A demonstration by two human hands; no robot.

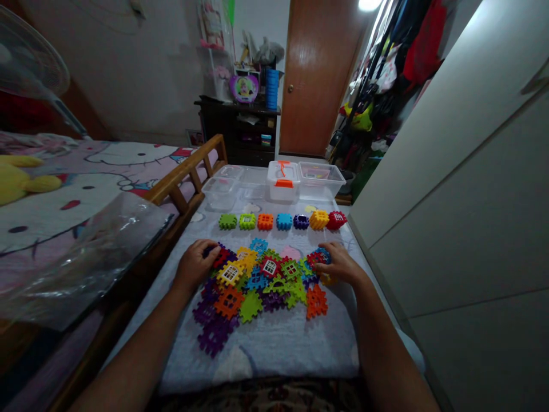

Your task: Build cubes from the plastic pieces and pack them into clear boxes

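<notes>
On the cloth (266,349) near us, bright toy pieces (257,278) lie in a heap. Our left hand (197,261) bends at its left edge, our right hand (342,264) at its right; we cannot tell if they grip any. Behind sit seven blocks (283,221), then clear boxes (283,193).

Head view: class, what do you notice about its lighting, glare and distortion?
In the head view, the light at the top is blown out white; there, glare streaks the clear plastic bag; also there, the pale cupboard slants, probably wide-angle distortion; there too, the coloured pieces stay distinguishable despite dim lighting.
</notes>
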